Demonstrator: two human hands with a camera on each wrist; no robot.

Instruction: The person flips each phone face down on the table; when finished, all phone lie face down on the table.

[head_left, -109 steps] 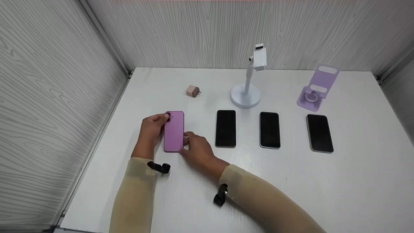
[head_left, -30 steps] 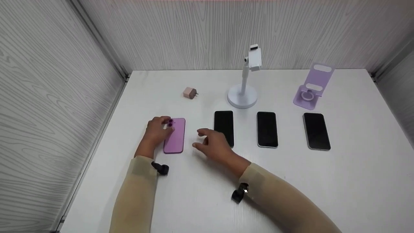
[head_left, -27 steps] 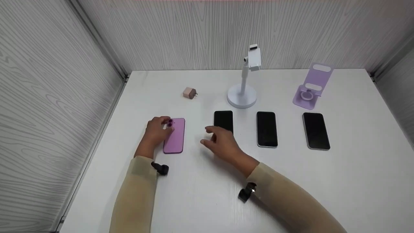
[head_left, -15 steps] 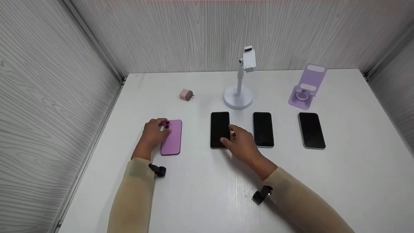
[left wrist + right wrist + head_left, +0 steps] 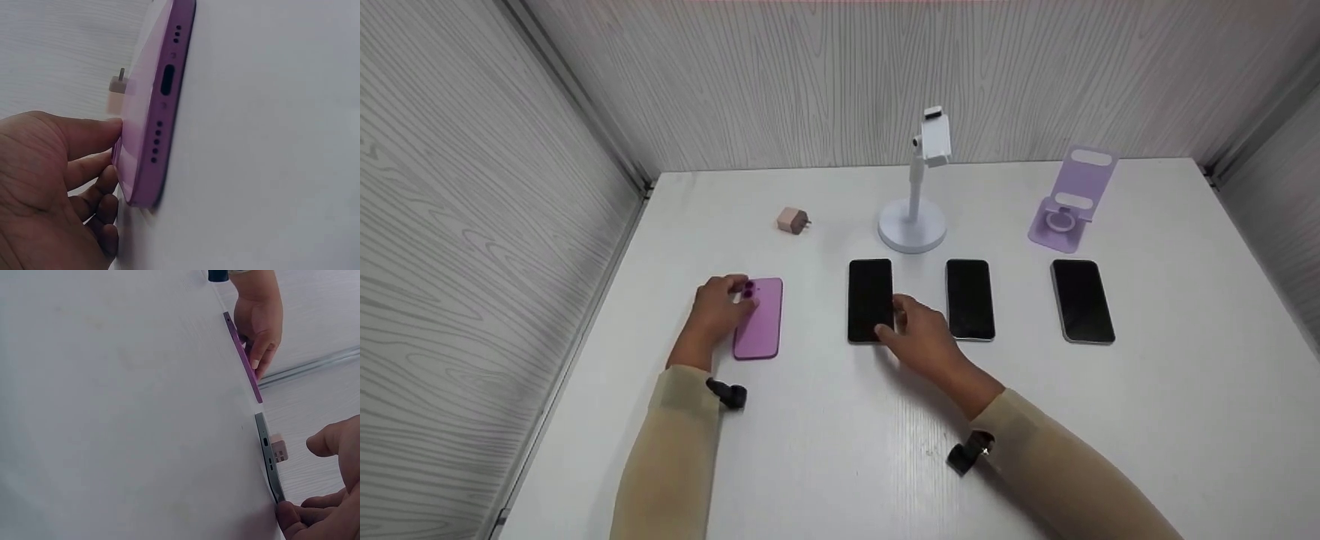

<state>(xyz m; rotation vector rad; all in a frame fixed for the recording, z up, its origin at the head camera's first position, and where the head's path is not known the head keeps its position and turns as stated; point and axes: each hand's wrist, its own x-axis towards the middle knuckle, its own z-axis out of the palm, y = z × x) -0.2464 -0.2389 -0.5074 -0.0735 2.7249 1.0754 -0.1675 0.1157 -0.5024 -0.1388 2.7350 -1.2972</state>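
Observation:
A pink smartphone (image 5: 758, 321) lies flat, camera side up, on the white table. My left hand (image 5: 714, 309) is at its upper left corner, thumb on the back near the cameras, fingers curled at the side edge. The left wrist view shows the charging port end of the pink smartphone (image 5: 163, 107) toward the camera. To the right, a black-screened smartphone (image 5: 870, 300) lies screen up. My right hand (image 5: 922, 334) is at its right side, fingertips at the edge. In the right wrist view the thumb (image 5: 323, 441) stands raised, apart from the dark phone (image 5: 267, 453).
Two more black-screened phones, one at the middle right (image 5: 970, 300) and one farther right (image 5: 1083, 301), lie in the row. Behind stand a white phone stand (image 5: 913, 225), a purple folding stand (image 5: 1072, 199) and a pink charger plug (image 5: 793, 220). Grey wood-grain panels enclose the table.
The right hand has left the pink phone and moved right to the first black phone. The left hand stays at the pink phone, its thumb now farther onto the back.

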